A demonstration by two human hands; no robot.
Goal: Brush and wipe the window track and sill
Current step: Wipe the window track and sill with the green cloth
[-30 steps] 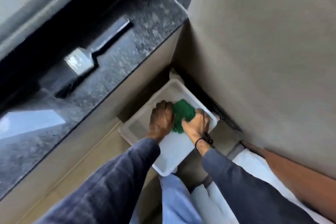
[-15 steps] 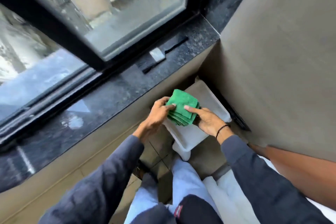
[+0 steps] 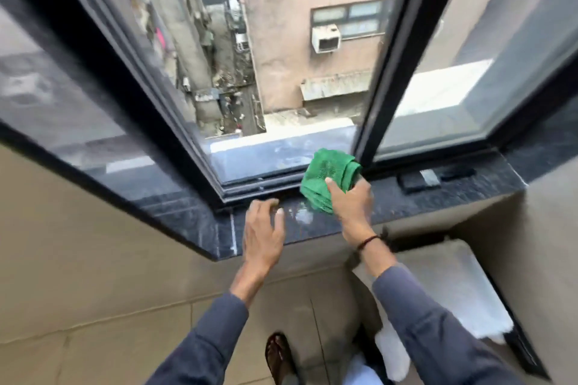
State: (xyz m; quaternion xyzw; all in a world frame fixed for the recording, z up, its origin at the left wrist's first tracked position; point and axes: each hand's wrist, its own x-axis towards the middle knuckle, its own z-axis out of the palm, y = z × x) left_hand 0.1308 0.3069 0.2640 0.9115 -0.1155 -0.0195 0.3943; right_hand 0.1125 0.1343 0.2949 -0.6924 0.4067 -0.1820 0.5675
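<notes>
My right hand (image 3: 352, 206) grips a folded green cloth (image 3: 327, 181) held just above the black window track (image 3: 250, 189), at the foot of the dark sash frame. My left hand (image 3: 264, 231) hovers over the dark granite sill (image 3: 175, 216) with its fingers spread and nothing in it. A wet shine lies on the sill between the two hands. A flat brush (image 3: 422, 180) with a dark handle lies on the sill to the right, apart from both hands.
The window is open onto a drop to the neighbouring building. A white plastic tub (image 3: 450, 278) stands on the floor below the sill at the right, beside the beige wall (image 3: 550, 259). My sandalled foot (image 3: 276, 356) is on the tiled floor.
Both hands rose from the white tub on the floor up to the sill. The left hand let go of the green cloth; the right hand carried it to the track.
</notes>
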